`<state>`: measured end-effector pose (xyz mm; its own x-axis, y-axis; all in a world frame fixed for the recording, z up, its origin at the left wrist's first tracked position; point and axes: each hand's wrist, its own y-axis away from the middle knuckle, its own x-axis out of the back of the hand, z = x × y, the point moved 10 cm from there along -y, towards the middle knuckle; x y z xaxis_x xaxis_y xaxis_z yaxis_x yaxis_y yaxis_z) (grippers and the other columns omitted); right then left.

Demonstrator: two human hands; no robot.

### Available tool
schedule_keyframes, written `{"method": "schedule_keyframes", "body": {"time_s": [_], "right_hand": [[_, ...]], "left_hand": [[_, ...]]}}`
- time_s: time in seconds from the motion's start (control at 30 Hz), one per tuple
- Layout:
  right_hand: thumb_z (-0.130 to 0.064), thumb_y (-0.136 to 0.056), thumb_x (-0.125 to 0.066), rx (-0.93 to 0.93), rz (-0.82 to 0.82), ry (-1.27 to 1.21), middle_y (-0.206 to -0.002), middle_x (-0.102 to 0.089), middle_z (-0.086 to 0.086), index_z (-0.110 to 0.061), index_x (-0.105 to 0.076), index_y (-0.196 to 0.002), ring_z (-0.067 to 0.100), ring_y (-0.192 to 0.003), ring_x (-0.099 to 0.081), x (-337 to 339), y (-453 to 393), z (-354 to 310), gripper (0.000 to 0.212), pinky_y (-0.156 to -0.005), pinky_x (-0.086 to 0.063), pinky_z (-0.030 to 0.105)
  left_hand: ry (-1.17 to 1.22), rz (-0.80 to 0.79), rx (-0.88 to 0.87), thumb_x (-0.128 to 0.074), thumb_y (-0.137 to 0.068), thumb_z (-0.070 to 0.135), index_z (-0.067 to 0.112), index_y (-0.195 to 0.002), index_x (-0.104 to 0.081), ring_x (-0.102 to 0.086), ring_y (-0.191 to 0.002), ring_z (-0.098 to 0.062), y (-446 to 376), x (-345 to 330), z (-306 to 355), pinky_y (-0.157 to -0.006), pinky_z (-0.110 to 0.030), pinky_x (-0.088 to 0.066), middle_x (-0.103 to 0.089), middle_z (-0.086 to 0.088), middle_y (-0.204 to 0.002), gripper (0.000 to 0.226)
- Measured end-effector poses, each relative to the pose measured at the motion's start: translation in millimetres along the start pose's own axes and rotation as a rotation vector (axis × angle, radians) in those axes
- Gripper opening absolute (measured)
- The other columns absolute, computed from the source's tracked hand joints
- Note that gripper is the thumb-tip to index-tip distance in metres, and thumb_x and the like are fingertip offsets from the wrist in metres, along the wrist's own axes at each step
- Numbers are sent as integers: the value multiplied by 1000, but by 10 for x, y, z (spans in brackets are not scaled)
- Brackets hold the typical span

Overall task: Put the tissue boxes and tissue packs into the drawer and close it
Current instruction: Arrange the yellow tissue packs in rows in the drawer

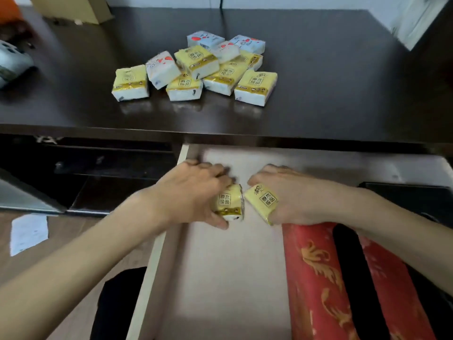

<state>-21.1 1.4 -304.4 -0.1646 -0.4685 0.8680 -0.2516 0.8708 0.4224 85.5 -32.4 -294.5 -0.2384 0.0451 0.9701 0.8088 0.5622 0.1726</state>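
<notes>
The drawer point(232, 266) stands pulled out below the dark desk, its pale floor showing. Over its back part, my left hand point(193, 190) grips a yellow tissue pack point(230, 202). Right beside it, my right hand point(294, 192) holds a second yellow tissue pack point(263, 201). The two packs almost touch. A red tissue box with gold pattern point(318, 278) lies in the drawer's right side, with a second red box point(397, 290) next to it. A pile of several yellow and white tissue packs point(196, 69) sits on the desk top.
The dark desk top point(343, 82) extends behind the drawer. A cardboard box point(73, 6) stands at the back left, a grey object point(12, 62) at the left edge, a white box point(416, 18) at the back right. Paper point(28, 234) lies on the floor left.
</notes>
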Motion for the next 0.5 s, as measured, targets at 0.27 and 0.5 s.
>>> {"method": "schedule_keyframes", "body": {"time_s": [0.27, 0.5], "right_hand": [[-23, -62, -86, -133, -94, 53, -138, -53, 1, -30, -44, -145, 27, -114, -60, 93, 143, -33, 93, -95, -56, 45], [-32, -63, -86, -200, 136, 118, -111, -65, 6, -18, -62, -110, 28, -94, -64, 179, 81, -48, 54, -78, -57, 36]], "left_hand": [[99, 6, 60, -60, -57, 87, 35, -120, -59, -60, -108, -20, 93, 164, 30, -89, -41, -48, -64, 8, -110, 82], [109, 0, 68, -64, -59, 82, 32, -122, -59, -59, -108, -21, 76, 122, -3, -90, -38, -45, -63, 5, -113, 80]]}}
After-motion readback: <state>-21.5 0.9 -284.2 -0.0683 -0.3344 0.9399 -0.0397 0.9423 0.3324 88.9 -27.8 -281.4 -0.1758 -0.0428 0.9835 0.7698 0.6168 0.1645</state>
